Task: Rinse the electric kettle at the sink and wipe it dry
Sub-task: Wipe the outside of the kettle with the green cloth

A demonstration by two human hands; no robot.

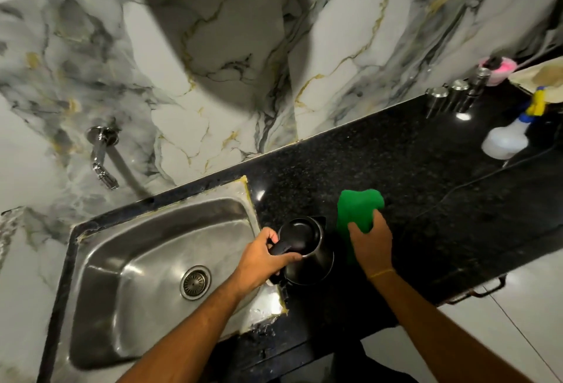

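A black electric kettle (307,248) stands upright on the black granite counter (396,175), just right of the steel sink (128,276), its lid closed. My left hand (262,257) grips the kettle's handle on its left side. My right hand (370,242) holds a green cloth (358,207) beside the kettle's right side; the cloth bunches above my fingers and hangs down along the kettle.
A chrome tap (102,157) juts from the marble wall above the sink. At the far right of the counter stand steel canisters (454,96), a white spray bottle (508,139), a pink item and a black cord. A cabinet handle (484,289) sits below the counter edge.
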